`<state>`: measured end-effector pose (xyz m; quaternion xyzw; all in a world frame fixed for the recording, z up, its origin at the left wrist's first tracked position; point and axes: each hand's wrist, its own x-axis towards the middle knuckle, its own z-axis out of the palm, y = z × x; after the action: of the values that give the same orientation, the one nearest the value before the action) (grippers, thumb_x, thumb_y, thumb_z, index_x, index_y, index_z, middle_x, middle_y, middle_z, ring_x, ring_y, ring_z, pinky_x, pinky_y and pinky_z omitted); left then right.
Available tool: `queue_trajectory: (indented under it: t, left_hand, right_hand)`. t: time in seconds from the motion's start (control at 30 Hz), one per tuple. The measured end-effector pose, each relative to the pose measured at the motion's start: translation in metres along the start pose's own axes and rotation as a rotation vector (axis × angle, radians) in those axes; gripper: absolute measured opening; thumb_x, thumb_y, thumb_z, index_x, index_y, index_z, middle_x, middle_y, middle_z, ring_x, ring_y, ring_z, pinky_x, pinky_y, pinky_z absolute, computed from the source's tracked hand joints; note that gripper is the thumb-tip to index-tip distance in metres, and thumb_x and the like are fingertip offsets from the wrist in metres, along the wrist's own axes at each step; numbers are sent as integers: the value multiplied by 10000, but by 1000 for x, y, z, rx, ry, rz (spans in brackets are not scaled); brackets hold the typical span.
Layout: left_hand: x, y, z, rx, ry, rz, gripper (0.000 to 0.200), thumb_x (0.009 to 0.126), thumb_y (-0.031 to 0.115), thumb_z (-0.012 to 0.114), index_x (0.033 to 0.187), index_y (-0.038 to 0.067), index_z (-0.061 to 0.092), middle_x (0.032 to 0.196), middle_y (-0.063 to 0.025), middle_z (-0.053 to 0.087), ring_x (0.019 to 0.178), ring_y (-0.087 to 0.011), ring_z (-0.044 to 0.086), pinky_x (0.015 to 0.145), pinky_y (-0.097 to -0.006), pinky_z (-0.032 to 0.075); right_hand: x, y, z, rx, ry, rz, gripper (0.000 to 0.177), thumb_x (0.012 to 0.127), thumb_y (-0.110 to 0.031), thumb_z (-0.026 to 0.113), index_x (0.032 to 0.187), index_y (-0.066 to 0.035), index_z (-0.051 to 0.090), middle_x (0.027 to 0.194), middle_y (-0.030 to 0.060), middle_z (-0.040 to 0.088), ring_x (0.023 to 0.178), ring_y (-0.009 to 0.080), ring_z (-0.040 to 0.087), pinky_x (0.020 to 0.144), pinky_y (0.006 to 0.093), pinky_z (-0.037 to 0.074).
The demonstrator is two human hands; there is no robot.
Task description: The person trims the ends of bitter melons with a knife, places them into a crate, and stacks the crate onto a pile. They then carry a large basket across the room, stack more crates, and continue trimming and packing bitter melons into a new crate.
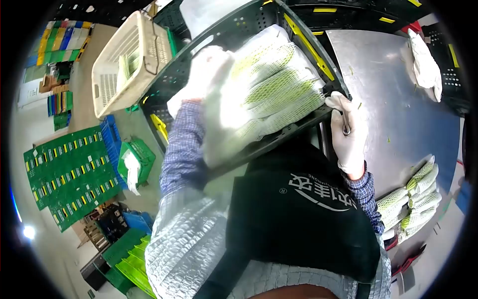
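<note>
A dark green crate [239, 159] with yellow clips is tilted in front of my body. Inside lie several pale green vegetables [281, 82] in white mesh sleeves. My left hand [209, 72], in a white glove, reaches over the crate's left side, blurred and overexposed; its fingers cannot be made out. My gloved right hand [351, 132] is at the crate's right corner, fingers curled around a small metal object [345, 128] that I cannot identify.
A steel table [398, 119] stands at the right, with more netted vegetables [423, 199] by its lower edge and a white glove-like item [423, 65] above. A cream basket [104, 92], green bin [142, 162] and stacked green crates [74, 174] are on the left.
</note>
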<state>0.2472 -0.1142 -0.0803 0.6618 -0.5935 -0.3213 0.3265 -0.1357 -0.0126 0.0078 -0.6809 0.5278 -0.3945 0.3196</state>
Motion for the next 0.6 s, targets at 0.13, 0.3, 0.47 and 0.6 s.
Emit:
queue_trajectory:
  t: [0.13,0.3,0.47,0.6]
  left_hand:
    - [49,-1,94,546,-149,-163,683,787,440,749,1292,20,560,1194,-167,658,1089,-293,645,968,-379,491]
    - [97,6,98,514,-480,-207,752,688,361,807,1303,0,570,1168,-234,663,1070,-305,656,942,-364,502]
    - [92,-12,105,509,-376,-202,666,682,359,794,1204,-17,619,1150,-223,670,1052,-334,659,930,-375,500]
    - [38,19,85,446,-128,-185,659,666,371,814,1155,31,534,1089,-212,673,1016,-333,668,889,-386,521]
  right_hand:
    - [2,6,-3,-21,54,-16,333,877,113,610,1181,-21,608,1205,133,660,1025,160,667,837,256,550]
    - [-13,29,-15,-45,62,154,301,877,57,638,1160,-42,615,1169,144,683,1006,163,671,795,266,525]
    - [-11,31,-11,-22,104,96,276,875,64,640,1129,-44,625,1142,147,693,1017,196,678,864,293,536]
    - [3,20,-14,-31,156,47,215,897,47,631,1091,-43,647,1062,119,719,963,183,690,838,281,539]
